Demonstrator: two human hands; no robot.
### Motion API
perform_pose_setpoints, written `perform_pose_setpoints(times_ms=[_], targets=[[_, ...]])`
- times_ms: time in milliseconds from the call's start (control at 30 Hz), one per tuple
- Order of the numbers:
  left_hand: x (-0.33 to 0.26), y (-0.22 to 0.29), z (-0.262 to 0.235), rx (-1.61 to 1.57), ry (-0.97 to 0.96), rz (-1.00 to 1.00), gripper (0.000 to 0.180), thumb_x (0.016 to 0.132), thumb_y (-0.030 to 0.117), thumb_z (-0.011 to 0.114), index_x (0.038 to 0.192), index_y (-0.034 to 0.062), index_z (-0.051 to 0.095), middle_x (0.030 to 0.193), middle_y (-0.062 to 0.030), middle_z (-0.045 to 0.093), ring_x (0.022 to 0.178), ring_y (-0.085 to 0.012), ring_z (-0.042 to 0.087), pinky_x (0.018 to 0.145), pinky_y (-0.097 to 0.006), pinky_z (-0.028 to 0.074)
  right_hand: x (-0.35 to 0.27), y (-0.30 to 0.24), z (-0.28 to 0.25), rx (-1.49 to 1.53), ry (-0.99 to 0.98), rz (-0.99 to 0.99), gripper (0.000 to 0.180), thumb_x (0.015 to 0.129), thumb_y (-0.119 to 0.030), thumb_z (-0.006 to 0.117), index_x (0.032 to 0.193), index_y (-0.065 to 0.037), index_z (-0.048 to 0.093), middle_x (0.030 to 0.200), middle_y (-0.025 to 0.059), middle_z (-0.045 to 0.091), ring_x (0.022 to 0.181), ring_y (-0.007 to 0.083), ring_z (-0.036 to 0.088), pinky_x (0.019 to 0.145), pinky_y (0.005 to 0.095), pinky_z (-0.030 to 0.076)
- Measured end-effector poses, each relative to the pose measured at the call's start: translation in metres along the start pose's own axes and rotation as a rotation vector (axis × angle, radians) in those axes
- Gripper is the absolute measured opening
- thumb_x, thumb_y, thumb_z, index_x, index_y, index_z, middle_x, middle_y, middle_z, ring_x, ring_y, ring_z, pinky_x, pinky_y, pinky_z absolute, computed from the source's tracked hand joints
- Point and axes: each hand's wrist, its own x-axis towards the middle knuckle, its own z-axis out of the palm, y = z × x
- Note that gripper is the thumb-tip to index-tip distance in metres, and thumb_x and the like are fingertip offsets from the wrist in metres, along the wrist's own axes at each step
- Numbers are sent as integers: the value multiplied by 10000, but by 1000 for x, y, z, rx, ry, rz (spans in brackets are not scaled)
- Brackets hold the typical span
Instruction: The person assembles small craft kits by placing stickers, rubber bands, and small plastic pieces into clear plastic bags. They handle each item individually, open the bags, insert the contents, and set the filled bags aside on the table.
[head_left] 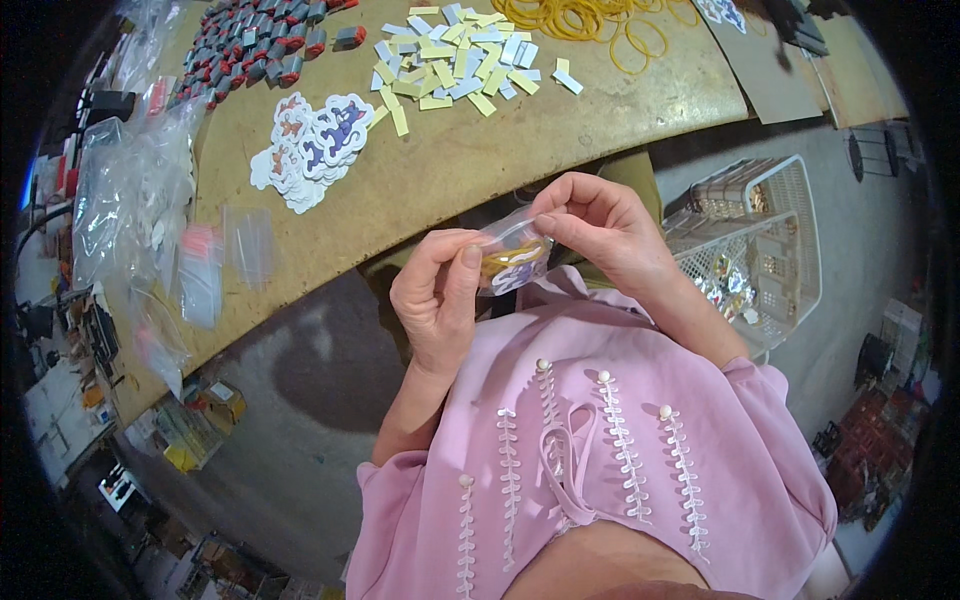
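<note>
Both hands hold a small clear plastic bag (513,256) just off the table's near edge, above my lap. My left hand (437,295) pinches its left side between thumb and fingers. My right hand (598,225) grips its top right corner. Inside the bag I see yellow rubber bands and a white and purple sticker. On the wooden table (450,165) lie a heap of white stickers with purple and orange figures (312,145), a pile of yellow and white paper strips (455,55) and loose yellow rubber bands (590,18).
Small red and grey parts (255,45) cover the table's far left. Clear plastic bags (135,215) pile along its left end, with an empty one (248,245) beside them. A white wire basket (755,250) with shiny packets stands on the floor at my right.
</note>
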Motion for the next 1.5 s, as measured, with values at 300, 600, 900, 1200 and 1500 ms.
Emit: perform_pose_setpoints(times_ms=[300, 600, 900, 1200, 1500], targets=[[20, 9, 4, 438, -115, 120, 149, 828, 19, 774, 964, 58, 730, 875, -83, 717, 749, -241, 653, 653, -341, 516, -5, 4, 13, -243, 64, -225, 86, 1010, -38, 687, 1043, 30, 727, 939, 50, 767, 881, 98, 728, 779, 271, 589], [24, 10, -2, 540, -250, 338, 120, 760, 38, 740, 781, 78, 628, 762, -86, 621, 740, -315, 619, 693, -417, 515, -8, -1, -8, -543, 11, -352, 49, 1001, 15, 658, 992, 9, 706, 939, 50, 762, 874, 123, 727, 1018, 337, 554], [22, 35, -75, 711, 82, 337, 81, 887, 77, 757, 838, 69, 693, 805, -102, 692, 752, -299, 675, 685, -409, 531, -41, -30, -123, -436, 269, -107, 38, 1056, -77, 613, 1038, -60, 641, 863, -38, 584, 780, 61, 572, 717, 256, 516], [63, 31, -215, 1473, 613, -36, 201, 986, 229, 735, 986, 31, 703, 881, -114, 702, 813, -293, 704, 749, -412, 547, -175, 71, -299, -2025, 36, 401, 148, 847, -144, 717, 857, 1, 746, 868, 260, 716, 884, 413, 740, 747, 490, 562], [85, 12, -230, 1184, 548, 76, 181, 964, 208, 744, 951, 32, 700, 885, -120, 691, 779, -272, 673, 744, -396, 539, -50, 7, -89, -1413, -153, 163, 157, 933, -102, 675, 1043, -13, 744, 974, 244, 739, 924, 452, 711, 803, 493, 565]])
